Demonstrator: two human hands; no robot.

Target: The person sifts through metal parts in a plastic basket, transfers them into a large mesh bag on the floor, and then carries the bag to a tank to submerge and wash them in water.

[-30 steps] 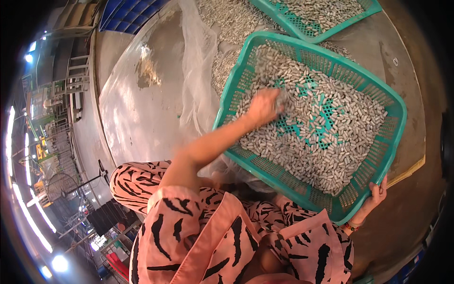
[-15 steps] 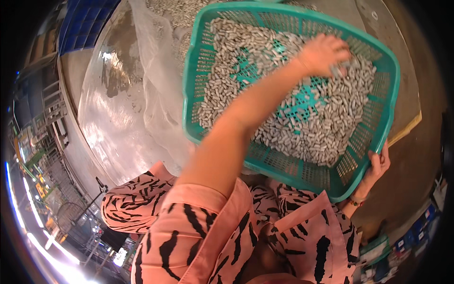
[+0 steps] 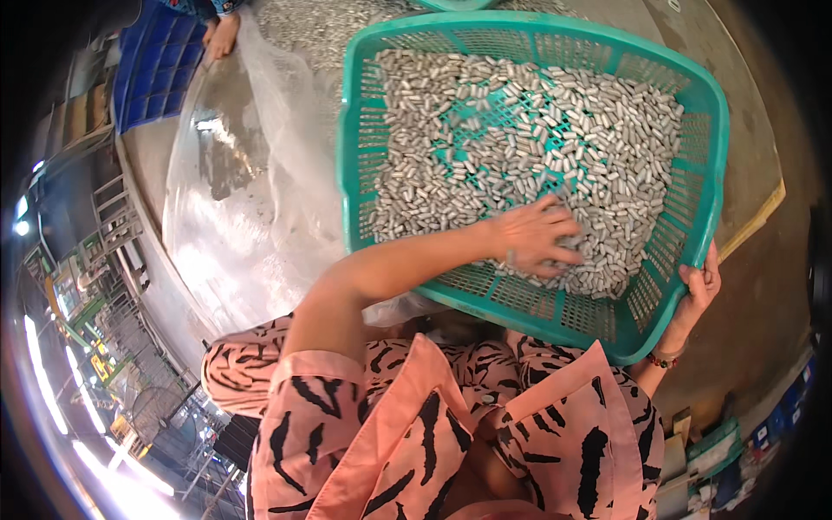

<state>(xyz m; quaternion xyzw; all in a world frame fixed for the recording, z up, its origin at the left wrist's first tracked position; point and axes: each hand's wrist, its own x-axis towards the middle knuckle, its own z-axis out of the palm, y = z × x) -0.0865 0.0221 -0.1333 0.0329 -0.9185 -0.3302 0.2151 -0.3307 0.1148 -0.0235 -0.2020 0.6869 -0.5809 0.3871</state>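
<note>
A large green plastic basket with slotted walls fills the upper middle of the view. Inside lies a loose layer of small, shiny grey cylindrical pieces, with bits of the green floor showing through. My left hand reaches in from the left and rests low among the pieces near the front wall. Its fingers are spread and slightly blurred; their tips touch the pieces. At the basket's right front corner, my right hand is closed around the rim, thumb on the near side.
Clear plastic sheeting covers the surface to the left. More grey pieces lie spread beyond the basket, beside another green rim. Another person's hand is by a blue crate at the far left. Boxes stand lower right.
My left hand has swept from the far right of the basket toward its front wall. The grey pieces have shifted and spread. Another person's hand has come into view at the far left.
</note>
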